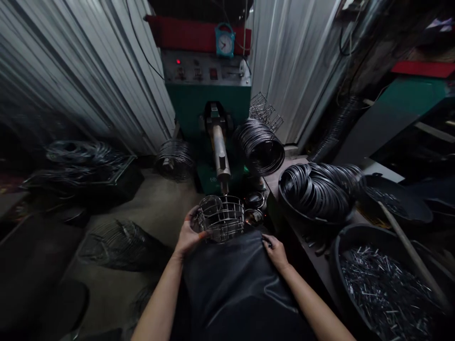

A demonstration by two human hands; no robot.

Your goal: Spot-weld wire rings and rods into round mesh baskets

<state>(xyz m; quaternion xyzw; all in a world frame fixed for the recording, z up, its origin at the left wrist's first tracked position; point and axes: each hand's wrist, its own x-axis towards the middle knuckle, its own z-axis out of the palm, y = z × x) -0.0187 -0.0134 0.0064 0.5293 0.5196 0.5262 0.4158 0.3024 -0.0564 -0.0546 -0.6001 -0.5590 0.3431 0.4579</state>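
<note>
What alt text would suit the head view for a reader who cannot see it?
The left hand holds a wire basket under a green machine; the right hand rests on a dark apron. Tubs of wire rings and pins stand at right.

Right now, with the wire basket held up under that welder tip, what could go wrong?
The left hand grips the wire basket close under the welder tip, so fingers could get burned or pinched. The basket is held on one side only; it might tilt or slip. The right hand rests on the dark apron, too far to steady it.
</note>
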